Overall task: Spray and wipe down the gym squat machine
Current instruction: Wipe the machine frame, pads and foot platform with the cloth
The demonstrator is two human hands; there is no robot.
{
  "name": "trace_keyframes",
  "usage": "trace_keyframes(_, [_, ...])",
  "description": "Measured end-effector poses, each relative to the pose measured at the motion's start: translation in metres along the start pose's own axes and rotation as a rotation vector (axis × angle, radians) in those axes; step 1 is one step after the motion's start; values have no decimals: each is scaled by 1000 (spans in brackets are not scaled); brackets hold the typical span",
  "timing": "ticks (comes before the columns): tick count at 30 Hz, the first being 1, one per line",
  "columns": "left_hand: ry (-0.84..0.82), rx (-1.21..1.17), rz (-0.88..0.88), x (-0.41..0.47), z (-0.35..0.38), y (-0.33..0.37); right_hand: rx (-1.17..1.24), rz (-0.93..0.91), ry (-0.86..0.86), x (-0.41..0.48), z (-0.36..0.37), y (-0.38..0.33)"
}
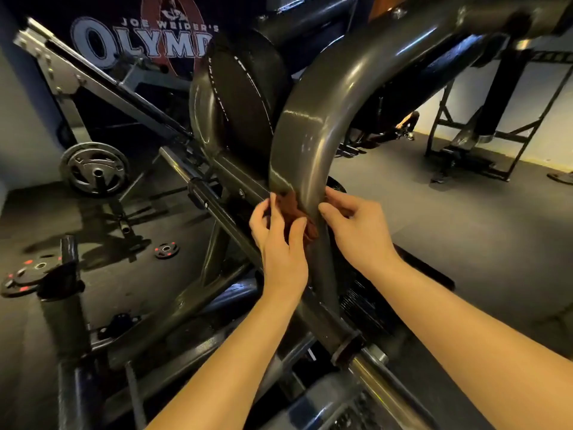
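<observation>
Pinching red cloth [294,214] round curved tube [307,135]: left hand [280,246], right hand [359,234].

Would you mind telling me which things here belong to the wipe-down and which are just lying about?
In the job: red-brown cloth looped behind the curved grey frame tube; left hand and right hand gripping it; black pad.
Lying about: weight plate on its peg; small plate on the floor; Olympia banner; another machine far right.
</observation>
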State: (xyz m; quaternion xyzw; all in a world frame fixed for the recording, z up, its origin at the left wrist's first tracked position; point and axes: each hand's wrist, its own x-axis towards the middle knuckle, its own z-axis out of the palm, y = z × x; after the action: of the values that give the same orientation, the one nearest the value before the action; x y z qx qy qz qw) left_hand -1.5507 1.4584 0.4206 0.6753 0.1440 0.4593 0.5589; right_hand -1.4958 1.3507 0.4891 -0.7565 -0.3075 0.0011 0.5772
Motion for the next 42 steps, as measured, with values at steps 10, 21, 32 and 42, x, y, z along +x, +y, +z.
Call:
trace_keyframes(10, [3, 200, 26, -19, 16, -52, -79, -40, 14, -1, 0, 28])
trace_keyframes(21, [-246, 221, -103, -43, -23, -8, 153, 373, -211, -52, -9, 53])
trace_keyframes(32, [-387, 421, 15, -17, -47, 24, 965, 679, -174, -80, -4, 46])
trace_keyframes(42, [-199, 47, -164, 39, -39, 8, 346, 263, 144, -23, 37, 0])
